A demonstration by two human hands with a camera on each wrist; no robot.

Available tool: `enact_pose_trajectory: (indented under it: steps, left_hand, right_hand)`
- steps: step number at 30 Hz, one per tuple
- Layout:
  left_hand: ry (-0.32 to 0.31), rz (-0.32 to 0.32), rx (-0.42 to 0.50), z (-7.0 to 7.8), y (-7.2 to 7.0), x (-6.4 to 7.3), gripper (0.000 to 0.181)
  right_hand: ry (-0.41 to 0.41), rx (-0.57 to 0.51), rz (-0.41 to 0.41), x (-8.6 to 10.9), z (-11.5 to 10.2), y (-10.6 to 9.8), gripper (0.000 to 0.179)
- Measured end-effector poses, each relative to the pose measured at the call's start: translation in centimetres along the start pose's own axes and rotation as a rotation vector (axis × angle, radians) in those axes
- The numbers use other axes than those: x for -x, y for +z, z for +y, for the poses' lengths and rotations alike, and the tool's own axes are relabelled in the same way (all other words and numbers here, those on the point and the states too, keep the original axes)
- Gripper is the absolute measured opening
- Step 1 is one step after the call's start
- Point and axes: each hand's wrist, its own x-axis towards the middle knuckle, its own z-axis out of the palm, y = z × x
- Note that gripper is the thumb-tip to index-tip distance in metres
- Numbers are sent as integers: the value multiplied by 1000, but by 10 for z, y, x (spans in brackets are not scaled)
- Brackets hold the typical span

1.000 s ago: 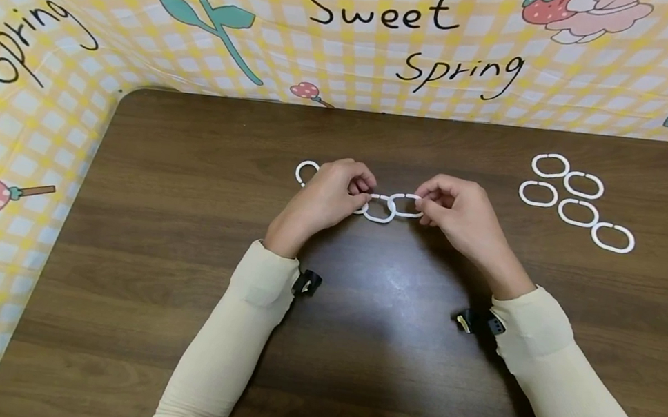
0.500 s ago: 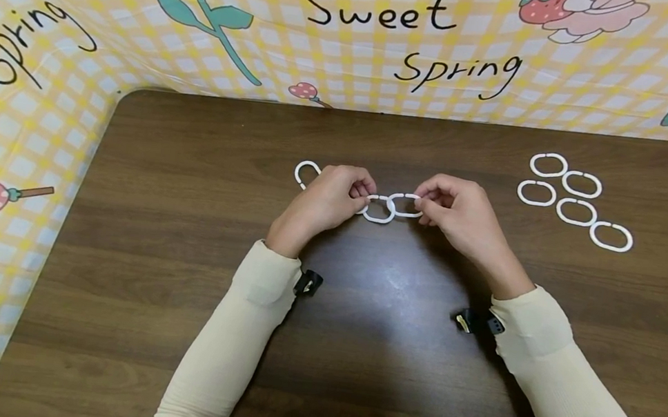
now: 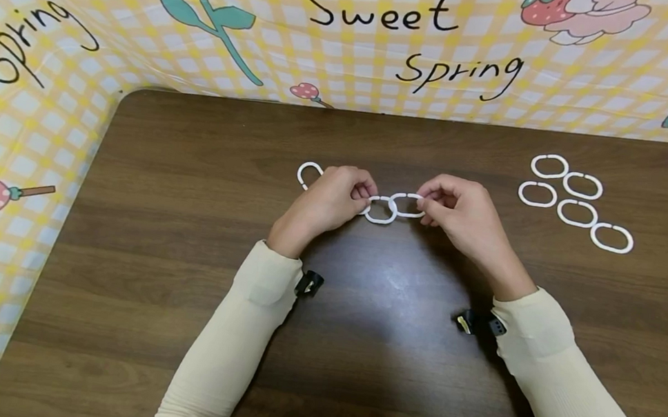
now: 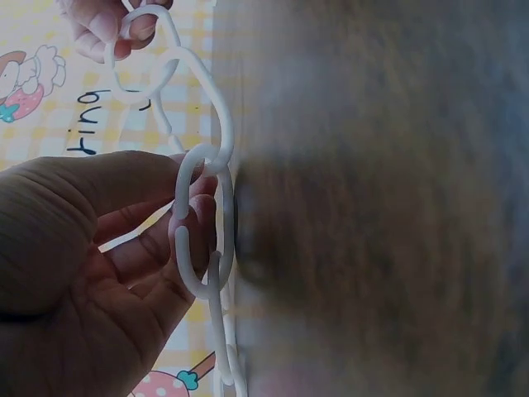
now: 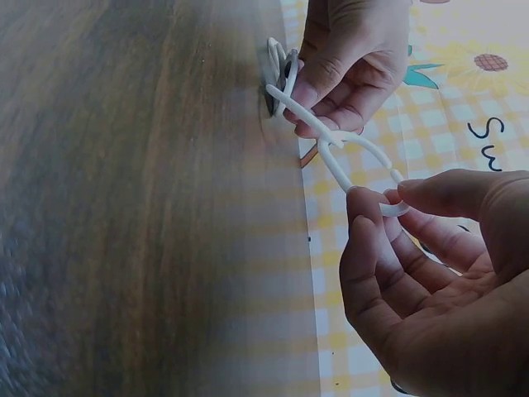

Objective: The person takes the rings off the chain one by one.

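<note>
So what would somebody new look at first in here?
Probably the white chain held between the left hand and the right hand, over the brown table. Then maybe the five white oval rings lying at the far right. Behind the table, the yellow checked cloth says Sweet Spring, big and black.

White oval-linked plastic chain [image 3: 393, 206] across my view over the brown wood-grain table [image 3: 375, 380], between bare left hand [image 3: 335, 195] and bare right hand [image 3: 464, 210], five white oval plastic rings [image 3: 560, 210] lying farther right, yellow-checked printed cloth [image 3: 353, 51] behind.
</note>
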Motion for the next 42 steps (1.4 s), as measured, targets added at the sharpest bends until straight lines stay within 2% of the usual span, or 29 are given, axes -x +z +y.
enact_pose_trajectory:
  steps: [7,18,34,42]
  left_hand:
    - [14,2,14,0,0,0,9]
    - [83,39,80,2,-2,0,7]
    - [130,21,121,6,1,-1,8]
    - [124,6,116,5,1,-2,8]
  right_hand:
    - [5,23,-2,0,3,0,10]
    - [20,28,-6,-1,5,-1,10]
    - [23,27,-10,-1,9,0,10]
    - [23,-15,-24,-2,10,2,11]
